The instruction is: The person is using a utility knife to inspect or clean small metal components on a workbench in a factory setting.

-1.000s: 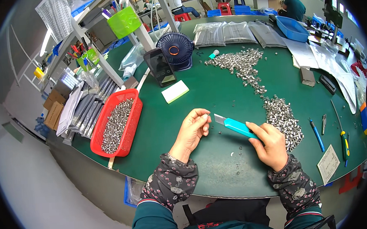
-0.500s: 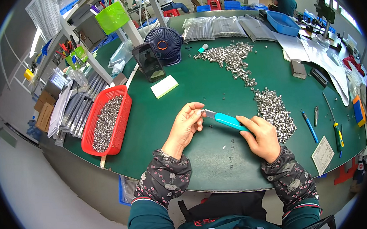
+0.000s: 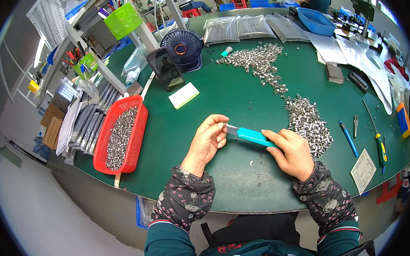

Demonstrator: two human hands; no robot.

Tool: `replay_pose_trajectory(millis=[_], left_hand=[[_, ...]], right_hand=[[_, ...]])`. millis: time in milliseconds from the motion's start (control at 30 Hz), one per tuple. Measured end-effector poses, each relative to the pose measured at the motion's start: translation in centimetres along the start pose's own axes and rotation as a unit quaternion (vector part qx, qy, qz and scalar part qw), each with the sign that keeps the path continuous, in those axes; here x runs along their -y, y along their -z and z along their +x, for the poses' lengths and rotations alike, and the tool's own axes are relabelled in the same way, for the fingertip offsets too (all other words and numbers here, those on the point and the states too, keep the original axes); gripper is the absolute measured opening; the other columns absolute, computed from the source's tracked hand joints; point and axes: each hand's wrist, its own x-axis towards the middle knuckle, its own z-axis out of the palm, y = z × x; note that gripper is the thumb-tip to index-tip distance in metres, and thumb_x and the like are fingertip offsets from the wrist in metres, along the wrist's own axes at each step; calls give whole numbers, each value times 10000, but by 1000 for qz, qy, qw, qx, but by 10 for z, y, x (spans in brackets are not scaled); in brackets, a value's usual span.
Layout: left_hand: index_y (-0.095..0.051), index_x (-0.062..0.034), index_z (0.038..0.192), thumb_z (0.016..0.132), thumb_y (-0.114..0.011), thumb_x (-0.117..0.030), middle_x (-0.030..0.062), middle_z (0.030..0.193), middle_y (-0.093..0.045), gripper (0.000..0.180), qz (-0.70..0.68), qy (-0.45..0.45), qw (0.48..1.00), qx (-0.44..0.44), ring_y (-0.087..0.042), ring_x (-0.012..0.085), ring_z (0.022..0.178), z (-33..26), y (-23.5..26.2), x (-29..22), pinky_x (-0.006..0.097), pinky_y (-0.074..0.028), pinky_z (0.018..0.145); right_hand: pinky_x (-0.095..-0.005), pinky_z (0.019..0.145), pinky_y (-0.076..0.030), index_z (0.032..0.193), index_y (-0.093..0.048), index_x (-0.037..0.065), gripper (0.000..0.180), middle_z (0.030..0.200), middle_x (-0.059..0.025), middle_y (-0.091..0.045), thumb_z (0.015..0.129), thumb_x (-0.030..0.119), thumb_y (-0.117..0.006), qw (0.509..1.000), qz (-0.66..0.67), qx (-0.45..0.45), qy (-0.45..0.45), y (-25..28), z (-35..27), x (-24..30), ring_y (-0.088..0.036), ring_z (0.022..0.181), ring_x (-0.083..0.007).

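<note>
My right hand is wrapped round the teal handle of a utility knife, its blade pointing left. The fingers of my left hand pinch a small metal ring, mostly hidden by the fingertips. The blade's tip meets the ring at those fingertips. Just beyond my right hand lies a heap of small silvery metal rings, and a second heap of rings spreads farther back. A few dark slivers lie on the green table in front of me.
A red basket of metal rings stands at the left. Behind it are a phone, a fan and a white pad. A blue pen-like tool, a screwdriver and a paper slip lie at the right.
The knife has shifted slightly left, its blade nearer my left fingertips. Both hands keep their grip and stay almost in place; the view has tilted slightly.
</note>
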Motion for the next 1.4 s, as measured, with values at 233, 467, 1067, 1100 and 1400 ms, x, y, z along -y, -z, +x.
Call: replay_pose_trajectory(millis=[233, 467, 1067, 1100, 1400], left_hand=[[-529, -23, 889, 860, -502, -143, -5, 676, -469, 127, 39, -28, 999, 15, -395, 45, 513, 1, 4, 6, 174, -333, 439], [-521, -23, 847, 868, -497, -205, -4, 653, -458, 185, 141, -38, 989, -10, -377, 45, 485, 1, 6, 6, 173, -319, 419], [-507, -32, 886, 888, -456, -222, -7, 685, -441, 197, 42, -24, 999, -17, -344, 43, 493, 1, 0, 8, 169, -303, 432], [-506, -35, 883, 888, -456, -222, -8, 681, -439, 194, 46, -22, 999, -4, -345, 45, 493, 1, 2, 8, 170, -302, 431], [-513, -41, 896, 889, -453, -218, 14, 714, -482, 187, 54, -26, 998, -22, -384, 51, 507, -1, 3, 8, 172, -308, 428]], right_hand=[[-346, 499, -409, 1038, -556, 111, 352, 647, -73, -455, 692, 123, -618, 1000, 15, 15, -18, -1, -1, -1, -492, 581, -238], [-328, 494, -405, 1051, -566, 121, 421, 653, -58, -452, 640, 108, -653, 995, -78, -31, 49, 1, 1, -1, -488, 582, -214], [-318, 496, -409, 1055, -559, 126, 389, 647, -50, -436, 674, 120, -635, 1000, -18, 1, 6, -3, -2, -1, -487, 592, -201], [-318, 496, -409, 1055, -559, 126, 389, 647, -50, -436, 674, 120, -635, 1000, -18, 1, 5, -3, -2, -1, -487, 592, -201], [-314, 508, -415, 1063, -559, 119, 407, 665, -56, -460, 663, 90, -632, 998, -10, -64, -10, -1, -1, -1, -485, 587, -208]])
